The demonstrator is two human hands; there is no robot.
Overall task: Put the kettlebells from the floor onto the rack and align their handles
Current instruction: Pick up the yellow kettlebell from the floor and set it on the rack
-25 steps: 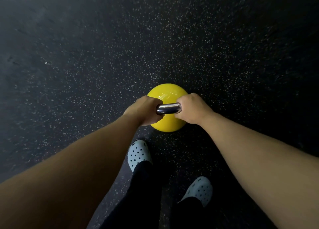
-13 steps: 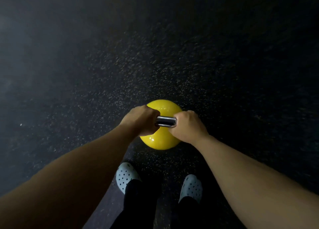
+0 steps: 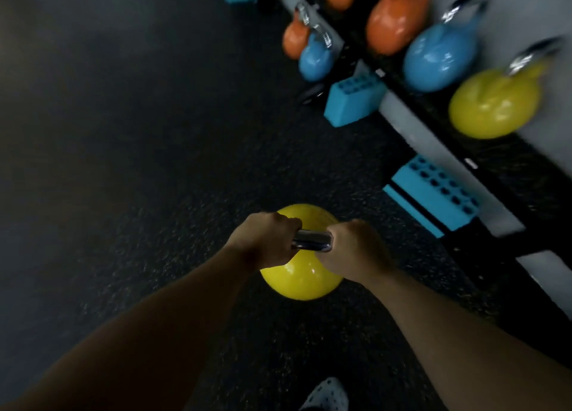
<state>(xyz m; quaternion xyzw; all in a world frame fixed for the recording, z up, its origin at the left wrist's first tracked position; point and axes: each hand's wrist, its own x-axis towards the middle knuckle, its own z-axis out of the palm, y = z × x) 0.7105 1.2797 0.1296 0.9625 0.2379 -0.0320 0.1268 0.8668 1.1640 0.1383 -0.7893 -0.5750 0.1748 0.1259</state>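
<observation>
A yellow kettlebell (image 3: 297, 279) with a chrome handle hangs above the dark floor in the lower middle. My left hand (image 3: 263, 243) and my right hand (image 3: 356, 249) both grip its handle, one at each end. To the upper right runs the rack (image 3: 411, 125), grey-edged with a black shelf. On it stand a yellow kettlebell (image 3: 492, 107), a blue kettlebell (image 3: 436, 60) and an orange kettlebell (image 3: 393, 23). The shelf beyond the yellow one, towards the right edge, is bare.
A small blue kettlebell (image 3: 315, 57) and a small orange kettlebell (image 3: 294, 39) sit on the floor by the rack's front. Turquoise blocks (image 3: 353, 101) (image 3: 433, 194) lie along the rack's foot. A black disc (image 3: 311, 94) lies nearby. One light clog (image 3: 325, 395) shows below.
The view has swung up and right, bringing the rack and its kettlebells into sight. Both hands keep their grip on the yellow kettlebell, now carried closer to the rack.
</observation>
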